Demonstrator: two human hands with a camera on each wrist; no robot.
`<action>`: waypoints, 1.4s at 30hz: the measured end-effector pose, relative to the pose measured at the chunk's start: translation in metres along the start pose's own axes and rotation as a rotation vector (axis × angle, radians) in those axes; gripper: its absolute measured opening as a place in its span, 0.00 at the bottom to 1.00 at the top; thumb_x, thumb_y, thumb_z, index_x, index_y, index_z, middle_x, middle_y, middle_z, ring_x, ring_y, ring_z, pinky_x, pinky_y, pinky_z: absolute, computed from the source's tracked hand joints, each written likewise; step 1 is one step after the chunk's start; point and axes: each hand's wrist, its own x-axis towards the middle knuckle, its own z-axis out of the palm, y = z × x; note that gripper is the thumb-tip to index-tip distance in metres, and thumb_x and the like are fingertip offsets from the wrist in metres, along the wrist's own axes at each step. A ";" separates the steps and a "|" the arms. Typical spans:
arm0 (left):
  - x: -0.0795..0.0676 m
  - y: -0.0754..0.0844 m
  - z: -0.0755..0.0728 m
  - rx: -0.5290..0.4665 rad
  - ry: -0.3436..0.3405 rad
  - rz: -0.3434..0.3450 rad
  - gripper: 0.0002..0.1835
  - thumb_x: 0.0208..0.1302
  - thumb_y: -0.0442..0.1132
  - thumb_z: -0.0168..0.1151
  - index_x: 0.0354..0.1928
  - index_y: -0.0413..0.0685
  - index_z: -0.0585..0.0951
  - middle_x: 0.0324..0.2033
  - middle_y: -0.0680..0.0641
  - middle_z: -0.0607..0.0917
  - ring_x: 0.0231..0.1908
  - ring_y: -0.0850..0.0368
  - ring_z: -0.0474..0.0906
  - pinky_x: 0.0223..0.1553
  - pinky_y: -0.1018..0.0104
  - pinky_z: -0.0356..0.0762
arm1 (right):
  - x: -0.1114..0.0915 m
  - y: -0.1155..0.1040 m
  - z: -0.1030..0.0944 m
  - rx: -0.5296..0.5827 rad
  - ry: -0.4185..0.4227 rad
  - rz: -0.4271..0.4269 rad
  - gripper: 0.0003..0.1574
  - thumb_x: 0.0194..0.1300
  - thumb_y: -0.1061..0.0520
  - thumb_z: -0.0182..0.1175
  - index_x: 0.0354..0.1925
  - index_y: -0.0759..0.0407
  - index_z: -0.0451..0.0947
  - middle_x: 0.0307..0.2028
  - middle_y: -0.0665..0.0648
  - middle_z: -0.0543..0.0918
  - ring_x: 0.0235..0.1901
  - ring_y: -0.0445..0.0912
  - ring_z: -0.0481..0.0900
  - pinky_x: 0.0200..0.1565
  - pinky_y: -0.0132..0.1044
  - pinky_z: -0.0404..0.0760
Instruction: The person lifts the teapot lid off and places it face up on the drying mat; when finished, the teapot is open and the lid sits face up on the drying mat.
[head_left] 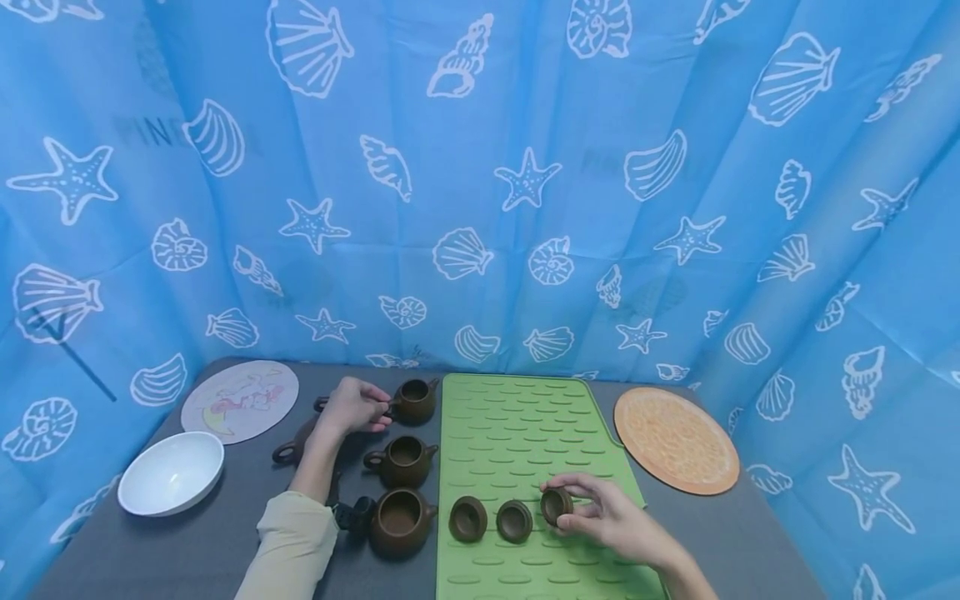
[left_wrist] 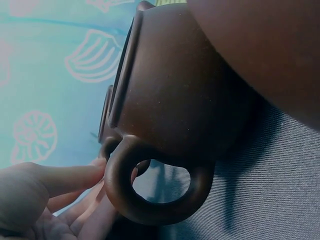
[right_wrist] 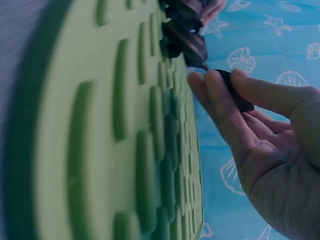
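Three lidless brown clay teapots stand in a column left of the green mat: the far teapot (head_left: 415, 402), the middle teapot (head_left: 405, 461) and the near teapot (head_left: 401, 523). My left hand (head_left: 358, 406) pinches the far teapot's handle; in the left wrist view the middle teapot's handle (left_wrist: 160, 212) partly covers this grip. Above the mat, my right hand (head_left: 611, 512) holds a small round brown lid (head_left: 557, 506), hollow side showing, between thumb and fingers. Two more such lids, a left lid (head_left: 468, 519) and a middle lid (head_left: 514, 522), lie hollow side up on the mat.
More brown teapots (head_left: 285, 452) are partly hidden behind my left forearm. A white bowl (head_left: 171, 473) and a round pale placemat (head_left: 258, 398) lie at left. The green ridged mat (head_left: 517, 417) fills the centre; an orange round placemat (head_left: 675, 440) lies right. A blue curtain (head_left: 480, 208) borders the table.
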 end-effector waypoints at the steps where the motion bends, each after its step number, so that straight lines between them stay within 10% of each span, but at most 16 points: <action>1: 0.000 0.000 0.000 0.000 0.000 -0.003 0.12 0.77 0.28 0.61 0.55 0.28 0.85 0.42 0.32 0.91 0.33 0.54 0.92 0.37 0.64 0.92 | -0.001 0.001 0.000 -0.025 -0.012 0.003 0.32 0.78 0.64 0.62 0.71 0.80 0.66 0.69 0.88 0.70 0.55 0.49 0.92 0.53 0.38 0.92; 14: -0.006 0.002 -0.008 0.020 -0.015 0.010 0.12 0.79 0.30 0.61 0.56 0.28 0.85 0.43 0.32 0.89 0.34 0.53 0.92 0.38 0.64 0.92 | 0.000 0.000 -0.001 -0.318 -0.039 0.067 0.25 0.75 0.62 0.66 0.66 0.66 0.76 0.59 0.67 0.84 0.41 0.35 0.83 0.38 0.33 0.85; 42: -0.039 0.000 -0.082 0.117 -0.019 0.108 0.18 0.82 0.33 0.58 0.63 0.24 0.80 0.49 0.28 0.89 0.38 0.53 0.92 0.41 0.63 0.92 | 0.008 -0.008 -0.016 -0.379 -0.047 0.039 0.29 0.79 0.52 0.65 0.70 0.62 0.73 0.54 0.69 0.77 0.27 0.32 0.73 0.29 0.32 0.78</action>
